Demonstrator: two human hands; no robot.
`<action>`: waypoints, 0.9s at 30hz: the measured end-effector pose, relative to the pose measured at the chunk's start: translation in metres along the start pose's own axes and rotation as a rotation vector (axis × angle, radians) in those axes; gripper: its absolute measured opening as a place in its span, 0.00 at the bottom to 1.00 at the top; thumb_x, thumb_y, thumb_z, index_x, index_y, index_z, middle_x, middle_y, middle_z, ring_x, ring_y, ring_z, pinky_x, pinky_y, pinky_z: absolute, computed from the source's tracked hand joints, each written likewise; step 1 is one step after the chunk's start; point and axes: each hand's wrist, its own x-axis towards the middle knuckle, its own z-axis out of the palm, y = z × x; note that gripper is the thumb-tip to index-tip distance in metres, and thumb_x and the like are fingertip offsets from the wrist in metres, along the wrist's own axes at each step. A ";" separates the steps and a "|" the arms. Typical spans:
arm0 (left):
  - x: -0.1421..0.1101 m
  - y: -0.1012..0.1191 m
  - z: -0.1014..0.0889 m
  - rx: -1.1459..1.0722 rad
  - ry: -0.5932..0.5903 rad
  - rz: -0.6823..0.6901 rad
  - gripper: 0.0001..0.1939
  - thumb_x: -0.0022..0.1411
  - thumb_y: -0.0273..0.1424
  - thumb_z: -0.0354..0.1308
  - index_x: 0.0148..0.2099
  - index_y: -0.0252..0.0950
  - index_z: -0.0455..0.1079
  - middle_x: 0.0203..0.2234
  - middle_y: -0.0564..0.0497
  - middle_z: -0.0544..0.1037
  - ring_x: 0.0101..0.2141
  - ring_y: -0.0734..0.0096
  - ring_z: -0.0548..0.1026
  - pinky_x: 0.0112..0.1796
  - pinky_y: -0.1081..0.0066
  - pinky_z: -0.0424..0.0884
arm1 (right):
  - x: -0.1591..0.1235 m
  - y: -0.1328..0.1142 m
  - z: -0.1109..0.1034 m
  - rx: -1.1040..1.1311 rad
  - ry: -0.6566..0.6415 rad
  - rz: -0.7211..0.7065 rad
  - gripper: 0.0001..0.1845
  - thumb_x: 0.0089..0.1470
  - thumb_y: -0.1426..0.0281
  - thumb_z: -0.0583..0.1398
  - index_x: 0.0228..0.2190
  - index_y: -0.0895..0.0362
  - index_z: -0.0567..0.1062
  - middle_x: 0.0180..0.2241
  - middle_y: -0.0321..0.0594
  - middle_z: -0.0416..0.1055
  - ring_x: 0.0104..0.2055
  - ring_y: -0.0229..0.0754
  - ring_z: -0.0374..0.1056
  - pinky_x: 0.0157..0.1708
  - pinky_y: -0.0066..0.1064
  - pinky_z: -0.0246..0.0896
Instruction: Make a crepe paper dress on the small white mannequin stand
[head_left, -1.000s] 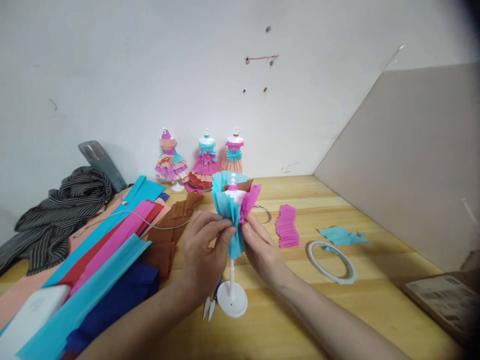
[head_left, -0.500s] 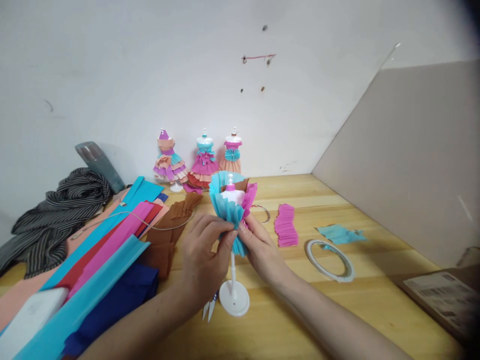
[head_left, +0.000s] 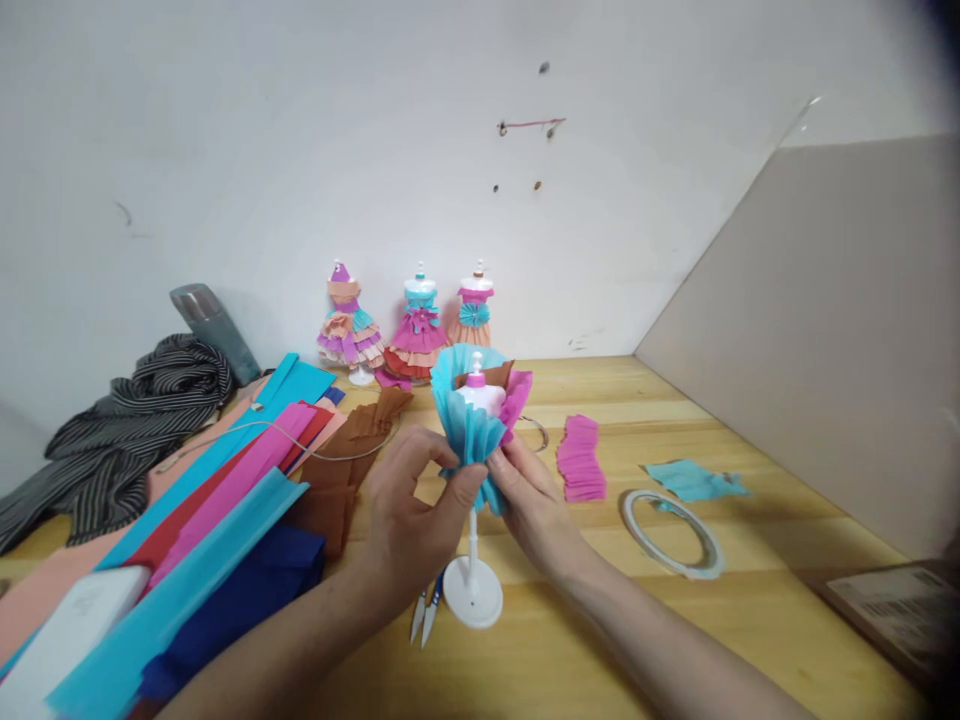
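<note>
A small white dress form (head_left: 481,400) stands upright on its round base (head_left: 472,594), wrapped at the bust in pleated blue crepe paper (head_left: 474,432) that flares upward. Pink crepe paper (head_left: 517,398) shows on its right side and a brown piece (head_left: 486,375) behind the neck. My left hand (head_left: 416,510) is at the left of the waist, thumb and bent fingers closing on the blue paper's gathered edge. From the right, my right hand (head_left: 531,497) grips the paper at the waist, its fingers partly hidden behind the form. Small scissors (head_left: 426,612) lie by the base.
Three dressed forms, one in a pink and blue dress (head_left: 417,330), stand against the wall. Crepe sheets (head_left: 225,500), a striped cloth (head_left: 142,420) and a bottle (head_left: 214,328) are left. A pink strip (head_left: 581,458), a blue scrap (head_left: 694,481) and a tape roll (head_left: 709,568) lie right.
My left fingers have spread a little from the thumb and shifted along the blue paper's left edge. My right hand keeps its grip. The whole view has shifted slightly.
</note>
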 end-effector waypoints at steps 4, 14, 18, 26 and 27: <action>0.002 -0.001 0.003 0.028 0.012 0.074 0.11 0.56 0.27 0.62 0.27 0.36 0.61 0.23 0.55 0.69 0.27 0.75 0.69 0.29 0.74 0.67 | 0.001 0.002 -0.003 -0.002 -0.010 -0.008 0.22 0.57 0.54 0.57 0.51 0.48 0.72 0.48 0.39 0.73 0.51 0.46 0.67 0.55 0.42 0.60; 0.001 0.000 0.005 0.152 0.029 0.137 0.08 0.59 0.24 0.58 0.29 0.36 0.63 0.24 0.54 0.70 0.28 0.74 0.69 0.30 0.73 0.66 | -0.001 -0.002 0.004 0.078 -0.067 -0.024 0.21 0.59 0.58 0.56 0.53 0.47 0.70 0.53 0.39 0.70 0.59 0.46 0.61 0.61 0.44 0.53; 0.001 0.002 0.004 0.115 0.018 0.161 0.06 0.61 0.23 0.55 0.32 0.36 0.65 0.26 0.53 0.71 0.29 0.74 0.70 0.31 0.73 0.68 | -0.001 -0.002 0.003 0.060 -0.043 -0.034 0.20 0.59 0.58 0.57 0.53 0.46 0.71 0.52 0.38 0.71 0.60 0.45 0.61 0.62 0.43 0.50; 0.000 0.006 0.004 0.083 -0.017 0.178 0.06 0.61 0.20 0.54 0.36 0.35 0.69 0.29 0.50 0.73 0.32 0.73 0.71 0.34 0.72 0.70 | 0.000 -0.002 0.002 0.034 -0.069 -0.037 0.21 0.59 0.57 0.57 0.52 0.49 0.70 0.51 0.39 0.71 0.57 0.45 0.62 0.60 0.41 0.52; 0.000 0.007 0.003 0.083 -0.023 0.182 0.06 0.61 0.20 0.53 0.36 0.34 0.69 0.29 0.49 0.73 0.32 0.72 0.71 0.34 0.72 0.70 | 0.000 -0.002 0.002 0.008 -0.056 -0.047 0.21 0.59 0.56 0.56 0.51 0.49 0.71 0.50 0.39 0.71 0.56 0.45 0.62 0.60 0.41 0.52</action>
